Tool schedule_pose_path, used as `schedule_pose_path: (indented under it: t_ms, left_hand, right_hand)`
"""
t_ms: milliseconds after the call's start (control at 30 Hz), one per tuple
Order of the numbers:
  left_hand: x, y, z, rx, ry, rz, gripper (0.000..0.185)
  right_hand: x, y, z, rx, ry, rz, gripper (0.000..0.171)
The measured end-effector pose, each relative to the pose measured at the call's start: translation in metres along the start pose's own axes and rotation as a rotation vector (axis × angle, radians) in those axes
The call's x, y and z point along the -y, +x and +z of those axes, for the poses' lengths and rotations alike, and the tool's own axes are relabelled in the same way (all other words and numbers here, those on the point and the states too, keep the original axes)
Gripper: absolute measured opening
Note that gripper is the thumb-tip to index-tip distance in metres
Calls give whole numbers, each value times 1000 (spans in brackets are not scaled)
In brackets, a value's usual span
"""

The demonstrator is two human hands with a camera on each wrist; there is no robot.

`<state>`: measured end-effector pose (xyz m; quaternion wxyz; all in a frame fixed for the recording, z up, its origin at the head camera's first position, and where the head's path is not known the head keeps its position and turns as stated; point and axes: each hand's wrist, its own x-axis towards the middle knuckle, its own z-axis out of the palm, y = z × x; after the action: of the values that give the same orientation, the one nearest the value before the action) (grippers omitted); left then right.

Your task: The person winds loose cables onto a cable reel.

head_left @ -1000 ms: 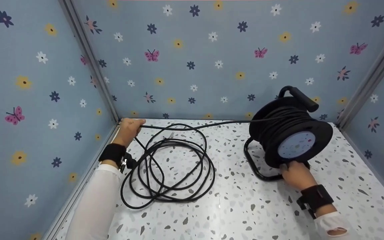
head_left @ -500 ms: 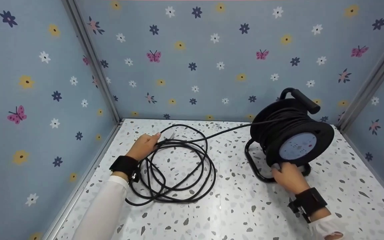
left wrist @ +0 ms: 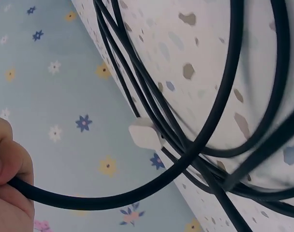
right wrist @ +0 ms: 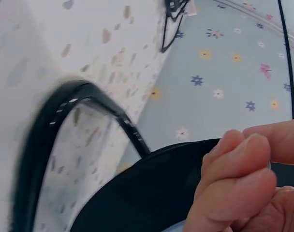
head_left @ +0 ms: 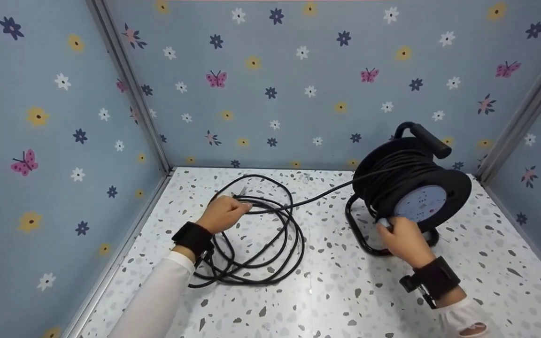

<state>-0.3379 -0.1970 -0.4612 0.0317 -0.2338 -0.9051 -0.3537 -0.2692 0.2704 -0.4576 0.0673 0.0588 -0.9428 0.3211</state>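
A black plastic cable reel (head_left: 409,180), with a round pale-lilac socket plate (head_left: 420,204) on its front, stands tilted on a black tubular metal frame (head_left: 357,234). The right hand (head_left: 406,239) is at the reel's lower front rim, fingers curled round a small light-grey knob (head_left: 384,223). Left of the reel, the left hand (head_left: 223,215) grips a smooth black round cable (head_left: 329,191), which slopes up from it onto the reel's wound turns. Further below that stretch, still left of the reel, loose overlapping black cable loops (head_left: 261,283) lie on a white, grey-speckled surface (head_left: 327,300). A blue flower-patterned wall (head_left: 289,112) rises behind the reel.
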Motion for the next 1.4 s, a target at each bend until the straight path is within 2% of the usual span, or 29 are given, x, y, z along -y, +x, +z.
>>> schedule_pose_path:
  t_ms: [200, 433, 567, 767, 867, 1067, 1233, 1400]
  left_hand:
    - [-17, 5, 16, 11, 52, 90, 62]
    - [-39, 14, 35, 7, 56, 172, 58]
    - [-51, 20, 47, 26, 85, 229, 55]
    - [-66, 29, 68, 7, 104, 277, 50]
    - [-75, 33, 78, 11, 95, 285, 47]
    - [-91, 40, 95, 68, 83, 290, 42]
    - [-106, 47, 109, 77, 88, 278, 41]
    - [-122, 55, 121, 73, 82, 232, 42]
  right_hand:
    - [12, 1, -14, -75, -19, -39, 34]
    - [22, 4, -33, -157, -24, -71, 42]
    - [24, 6, -46, -185, -19, -86, 40]
    - [22, 9, -66, -260, -48, -124, 35]
    - [18, 11, -73, -327, -78, -131, 33]
    - [9, 17, -87, -434, -89, -118, 30]
    - [-1, 20, -100, -430, -97, -72, 31]
    - [-11, 23, -112, -398, -100, -24, 33]
